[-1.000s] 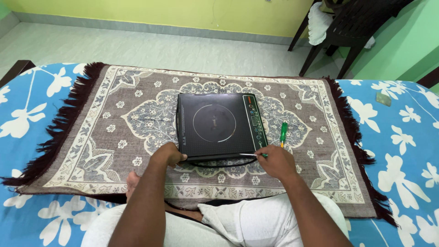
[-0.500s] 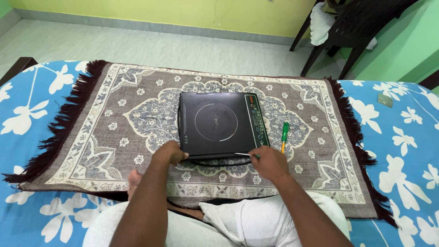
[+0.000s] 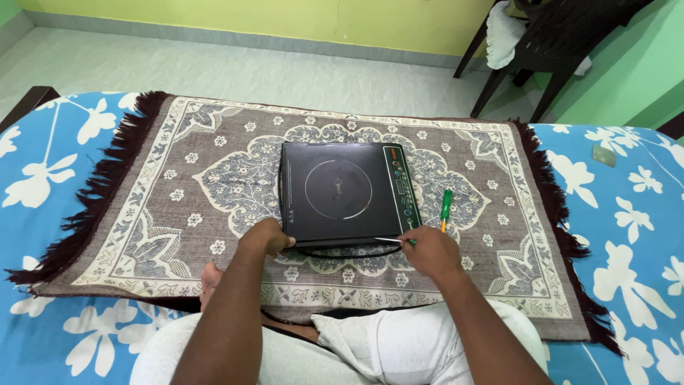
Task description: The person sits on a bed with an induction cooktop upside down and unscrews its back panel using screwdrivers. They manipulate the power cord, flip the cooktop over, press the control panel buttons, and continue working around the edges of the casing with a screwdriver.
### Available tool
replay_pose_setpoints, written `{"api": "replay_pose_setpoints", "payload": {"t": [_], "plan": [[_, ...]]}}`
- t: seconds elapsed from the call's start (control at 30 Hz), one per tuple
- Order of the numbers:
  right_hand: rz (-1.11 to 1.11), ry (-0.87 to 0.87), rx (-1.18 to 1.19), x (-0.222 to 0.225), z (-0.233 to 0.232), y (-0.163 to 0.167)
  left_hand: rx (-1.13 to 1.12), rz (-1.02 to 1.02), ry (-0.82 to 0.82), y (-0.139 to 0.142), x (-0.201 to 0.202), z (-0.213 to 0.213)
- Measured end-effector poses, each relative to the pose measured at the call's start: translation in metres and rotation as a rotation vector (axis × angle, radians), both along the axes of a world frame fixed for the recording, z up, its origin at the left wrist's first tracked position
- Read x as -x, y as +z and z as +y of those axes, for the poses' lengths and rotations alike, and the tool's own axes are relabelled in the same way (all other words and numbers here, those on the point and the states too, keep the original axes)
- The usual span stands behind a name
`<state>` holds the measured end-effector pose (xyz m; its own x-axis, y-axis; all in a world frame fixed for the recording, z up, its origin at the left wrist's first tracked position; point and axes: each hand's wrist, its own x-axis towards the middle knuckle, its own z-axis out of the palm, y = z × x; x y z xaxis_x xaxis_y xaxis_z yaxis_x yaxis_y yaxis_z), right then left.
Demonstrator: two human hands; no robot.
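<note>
Induction cooktop (image 3: 344, 192) sits mid-rug (image 3: 178, 185), unmoved vs earlier. Left hand (image 3: 269, 235) grips its near-left corner; right hand (image 3: 429, 251), shifted slightly, pinches a thin tool (image 3: 393, 241) at the near-right edge. Green screwdriver (image 3: 446, 204) lies beside, untouched.

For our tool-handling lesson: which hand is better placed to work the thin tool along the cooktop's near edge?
Probably the right hand: it holds the thin tool at the cooktop's near edge, while the left hand grips its corner.

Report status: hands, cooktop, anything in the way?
Left hand grips induction cooktop front corner. Right hand holds thin tool at its edge. Green screwdriver beside.
</note>
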<state>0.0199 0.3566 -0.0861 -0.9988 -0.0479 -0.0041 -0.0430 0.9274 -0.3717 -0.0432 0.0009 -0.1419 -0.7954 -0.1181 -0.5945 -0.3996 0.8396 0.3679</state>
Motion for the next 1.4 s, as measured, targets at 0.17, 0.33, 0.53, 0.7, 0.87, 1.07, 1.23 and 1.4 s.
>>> {"api": "replay_pose_setpoints", "payload": {"t": [0.17,0.33,0.53,0.7,0.87,1.07,1.23,1.4], "plan": [[0.083,0.119,-0.011,-0.001,-0.038,-0.009,0.024,0.003,0.001,0.008,-0.002,0.001],[0.264,0.233,0.007,-0.005,-0.049,-0.008,0.0,0.006,0.029,0.015,-0.009,0.004],[0.149,0.154,-0.044,-0.004,-0.038,0.003,0.018,-0.007,0.007,0.02,-0.01,0.005],[0.236,0.276,0.027,-0.005,-0.07,-0.003,0.021,-0.002,-0.001,0.017,-0.008,0.004],[0.272,0.298,0.063,-0.008,-0.1,-0.01,0.005,-0.01,0.014,0.006,-0.005,0.001],[0.125,0.195,0.005,-0.003,-0.067,0.003,0.001,-0.004,-0.015,-0.002,-0.001,-0.002],[0.154,0.229,0.001,-0.005,-0.08,0.003,0.004,-0.024,-0.002,0.006,-0.003,0.0],[0.2,0.306,0.014,-0.011,-0.11,-0.005,-0.006,-0.035,0.039,0.014,-0.009,0.004]]}}
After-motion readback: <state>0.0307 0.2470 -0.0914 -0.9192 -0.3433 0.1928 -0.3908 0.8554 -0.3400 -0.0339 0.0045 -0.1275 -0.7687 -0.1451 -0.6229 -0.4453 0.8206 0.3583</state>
